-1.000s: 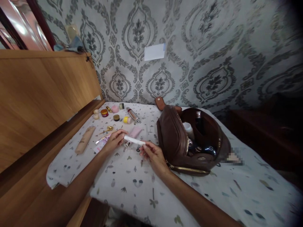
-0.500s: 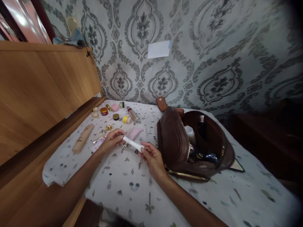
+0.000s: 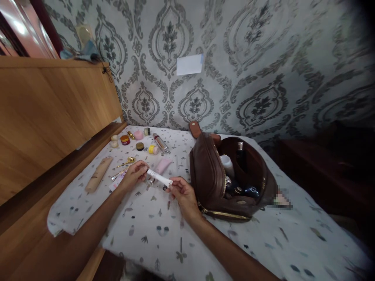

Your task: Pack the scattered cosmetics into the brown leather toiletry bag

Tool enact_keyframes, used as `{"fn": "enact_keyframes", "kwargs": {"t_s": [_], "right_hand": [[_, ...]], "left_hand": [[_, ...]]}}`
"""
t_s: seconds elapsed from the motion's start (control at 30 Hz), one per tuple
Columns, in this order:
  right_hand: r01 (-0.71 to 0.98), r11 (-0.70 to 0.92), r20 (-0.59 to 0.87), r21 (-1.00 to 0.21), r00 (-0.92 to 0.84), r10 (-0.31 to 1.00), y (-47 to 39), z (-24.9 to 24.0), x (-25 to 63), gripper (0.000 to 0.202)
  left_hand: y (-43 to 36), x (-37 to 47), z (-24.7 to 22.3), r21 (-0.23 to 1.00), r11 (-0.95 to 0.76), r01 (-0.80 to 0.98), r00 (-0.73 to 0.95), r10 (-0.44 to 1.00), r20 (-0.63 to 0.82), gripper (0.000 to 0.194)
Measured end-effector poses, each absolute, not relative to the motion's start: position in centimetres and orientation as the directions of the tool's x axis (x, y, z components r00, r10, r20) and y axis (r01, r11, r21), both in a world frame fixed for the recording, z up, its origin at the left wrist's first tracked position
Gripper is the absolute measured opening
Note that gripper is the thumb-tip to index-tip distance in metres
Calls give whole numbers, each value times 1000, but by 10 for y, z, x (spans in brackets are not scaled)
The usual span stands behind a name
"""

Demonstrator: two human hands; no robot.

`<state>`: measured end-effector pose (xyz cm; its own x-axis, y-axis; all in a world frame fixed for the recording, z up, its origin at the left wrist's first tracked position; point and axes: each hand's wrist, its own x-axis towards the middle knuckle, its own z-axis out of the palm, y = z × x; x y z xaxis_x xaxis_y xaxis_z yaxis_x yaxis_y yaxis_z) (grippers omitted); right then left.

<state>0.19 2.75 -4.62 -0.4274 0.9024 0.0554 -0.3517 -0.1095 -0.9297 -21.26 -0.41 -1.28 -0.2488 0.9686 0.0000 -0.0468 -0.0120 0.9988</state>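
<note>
A slim white tube (image 3: 159, 177) is held level between my two hands, above the patterned white cloth. My left hand (image 3: 135, 174) pinches its left end, and my right hand (image 3: 183, 194) grips its right end between thumb and fingers. Just behind the tube lies a pale pink tube (image 3: 163, 165). A beige tube (image 3: 99, 174) rests on the cloth to the left. To the right of my right hand stands an open brown bag (image 3: 208, 171) with a white-capped container (image 3: 227, 165) and a dark bottle (image 3: 240, 155) inside.
Farther back are a red jar (image 3: 125, 139), a pink jar (image 3: 138, 135), a dark-lidded jar (image 3: 140, 146), a yellow-and-pink item (image 3: 153, 149) and a silver tube (image 3: 161, 143). A gold clip (image 3: 129, 160) lies left. A wooden panel (image 3: 58, 97) borders the left side.
The whole view has shifted slightly, so the bag and small items appear farther left. Both hands still hold the white tube, now turned a little.
</note>
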Motion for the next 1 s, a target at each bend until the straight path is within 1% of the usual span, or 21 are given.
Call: {"fn": "enact_keyframes", "kwargs": {"t_s": [0.2,0.33,0.43,0.6,0.73,0.87,1.0], "right_hand": [[-360,-124,49,-925,-434,900,29,-44,2,30],[-356,-131,43,-925,-441,897,29,-47,2,30],[-356,-148,34,-923,-457,889,28,-47,1,30],[-380,-161,35,-911,-458,888,28,-46,2,37],[-403,-179,35,-898,-470,882,28,-48,1,42],[-396,-173,34,-902,-464,885,28,-49,1,45],[-394,-171,41,-903,-475,879,28,-48,2,47]], "left_hand": [[-5,-207,-10,995,-19,-97,-280,960,-9,49],[-9,-205,-5,992,-49,-112,-281,960,15,47],[-11,-205,-3,988,-66,-137,-331,944,17,44],[-10,-204,0,986,-98,-138,-341,939,46,43],[-8,-201,15,979,-177,-101,-341,931,133,44],[0,-189,44,961,-267,-71,-324,917,231,42],[14,-159,81,905,-425,-21,-225,884,410,29]]}}
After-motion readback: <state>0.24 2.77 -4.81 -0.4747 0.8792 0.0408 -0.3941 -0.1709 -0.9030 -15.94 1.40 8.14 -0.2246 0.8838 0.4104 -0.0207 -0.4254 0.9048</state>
